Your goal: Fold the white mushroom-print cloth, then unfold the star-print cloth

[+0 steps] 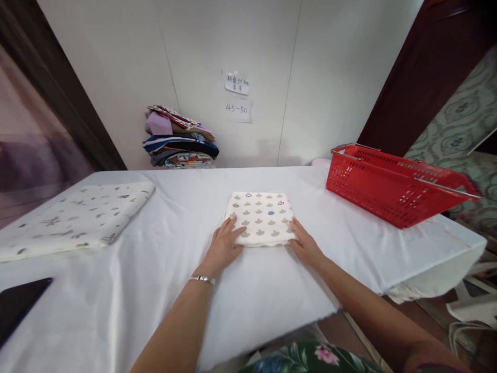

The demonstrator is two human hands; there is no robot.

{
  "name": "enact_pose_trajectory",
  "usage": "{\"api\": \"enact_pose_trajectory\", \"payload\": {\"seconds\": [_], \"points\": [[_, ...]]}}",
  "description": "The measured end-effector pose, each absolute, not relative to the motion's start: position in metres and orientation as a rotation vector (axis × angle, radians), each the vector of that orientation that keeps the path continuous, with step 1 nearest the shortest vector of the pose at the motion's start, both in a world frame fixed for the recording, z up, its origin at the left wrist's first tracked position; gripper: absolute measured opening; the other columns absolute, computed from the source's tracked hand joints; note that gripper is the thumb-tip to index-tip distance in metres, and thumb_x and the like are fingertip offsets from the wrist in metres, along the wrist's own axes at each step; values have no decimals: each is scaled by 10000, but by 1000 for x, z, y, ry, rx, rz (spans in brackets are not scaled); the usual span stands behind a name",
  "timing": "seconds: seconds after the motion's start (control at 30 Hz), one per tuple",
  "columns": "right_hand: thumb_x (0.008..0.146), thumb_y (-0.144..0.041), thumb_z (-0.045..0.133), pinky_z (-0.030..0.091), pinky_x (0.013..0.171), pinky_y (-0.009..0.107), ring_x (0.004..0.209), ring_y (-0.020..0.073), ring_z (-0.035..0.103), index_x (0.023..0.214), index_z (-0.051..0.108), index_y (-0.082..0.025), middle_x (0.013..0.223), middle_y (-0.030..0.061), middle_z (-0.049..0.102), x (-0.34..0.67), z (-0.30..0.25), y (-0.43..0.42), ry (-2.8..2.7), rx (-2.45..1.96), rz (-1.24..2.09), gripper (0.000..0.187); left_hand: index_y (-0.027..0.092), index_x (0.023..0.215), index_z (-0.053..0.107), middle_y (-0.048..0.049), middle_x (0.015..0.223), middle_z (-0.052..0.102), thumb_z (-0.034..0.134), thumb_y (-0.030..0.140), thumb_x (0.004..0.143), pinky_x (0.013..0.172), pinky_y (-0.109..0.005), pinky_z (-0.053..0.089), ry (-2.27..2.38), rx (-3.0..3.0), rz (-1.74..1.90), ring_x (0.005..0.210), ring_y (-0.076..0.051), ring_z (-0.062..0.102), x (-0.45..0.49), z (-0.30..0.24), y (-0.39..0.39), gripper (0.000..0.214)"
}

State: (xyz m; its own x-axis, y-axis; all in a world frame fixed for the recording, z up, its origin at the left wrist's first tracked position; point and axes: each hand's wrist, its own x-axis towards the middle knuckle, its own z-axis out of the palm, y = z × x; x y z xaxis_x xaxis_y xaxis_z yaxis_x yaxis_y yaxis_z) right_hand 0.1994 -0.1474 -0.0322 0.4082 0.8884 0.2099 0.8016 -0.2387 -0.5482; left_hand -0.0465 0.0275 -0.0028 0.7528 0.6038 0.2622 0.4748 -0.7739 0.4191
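A folded white cloth (261, 218) with small grey, green, blue and red printed shapes lies flat in the middle of the table. At its near left corner rests my left hand (224, 243), fingers spread, fingertips on the fabric. My right hand (305, 242) touches the right side near the front corner, its fingers stretched along the edge and partly hidden. Neither hand grips the cloth; both lie against its sides.
White fabric covers the table (163, 290). Another folded patterned cloth (77, 217) lies on the left, above a dark flat device (21, 305). A red plastic basket (388, 186) stands at the back right. Stacked folded textiles (180, 139) sit behind the far edge, against the wall.
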Motion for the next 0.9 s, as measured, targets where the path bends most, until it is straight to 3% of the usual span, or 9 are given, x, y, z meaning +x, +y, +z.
{"api": "enact_pose_trajectory", "payload": {"seconds": [0.3, 0.53, 0.73, 0.9], "points": [[800, -189, 368, 242, 1114, 412, 1359, 188, 242, 1394, 332, -202, 1485, 35, 252, 203, -34, -143, -1456, -2048, 106, 595, 219, 1178, 582, -19, 1365, 468, 462, 87, 714, 1096, -388, 287, 767, 2594, 683, 1323, -183, 323, -51, -15, 45, 497], [793, -175, 361, 285, 1097, 422, 1286, 204, 378, 1294, 466, -214, 1400, 46, 408, 248, -33, -150, -1415, -2009, -61, 514, 264, 1152, 601, -37, 1307, 528, 590, 212, 754, 1085, -462, 256, 629, 2669, 640, 1265, -241, 395, -36, -5, 8, 402], [768, -148, 370, 271, 1100, 438, 1321, 203, 324, 1340, 417, -235, 1443, 27, 345, 255, -39, -158, -1445, -2064, 66, 580, 278, 1052, 647, -35, 1205, 600, 573, 459, 796, 1077, -479, 218, 665, 2588, 641, 1169, -238, 469, -35, 8, -3, 322], [764, -193, 426, 224, 1105, 494, 1358, 248, 237, 1368, 382, -238, 1463, 43, 304, 243, -18, -154, -1546, -2080, 12, 607, 242, 847, 671, -26, 938, 680, 441, 359, 886, 937, -369, 370, 719, 2560, 742, 950, -181, 574, -30, 16, 1, 260]]}}
